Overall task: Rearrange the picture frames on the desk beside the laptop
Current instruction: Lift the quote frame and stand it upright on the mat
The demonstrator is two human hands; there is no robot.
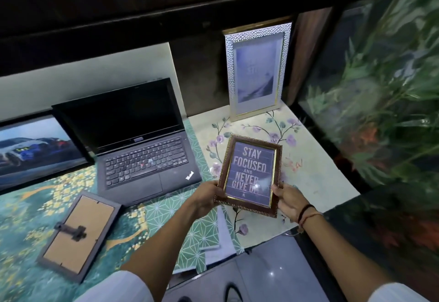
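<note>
Presently, head view only: brown beaded frame with the "STAY FOCUSED AND NEVER GIVE UP" print held over the floral mat, right of the laptop, print facing up toward the camera

Left hand closed on the frame's lower left edge, thumb across the front moulding; right hand closed on the lower right corner, thumb over the front edge. Both grips low, top half of the frame unsupported. Whether the lower edge touches the worktop: cannot tell; looks lifted and tilted back

Silver hammered frame standing upright at the rear against the dark wall, behind the held one and apart from it. Grey frame lying face down near the front left, stand strut uppermost, well apart from the hands. Landscape car picture propped at far left, just beside the laptop screen

Judged step: placing the brown frame upright on the floral mat. To do it well:
- keep both thumbs on the moulding, off the glass
- open the back strut before letting go
- set the bottom edge down first, then lean back onto the strut
- leave clearance from the silver frame so neither tips
- release one hand at a time, checking for wobble on the soft mat
</note>
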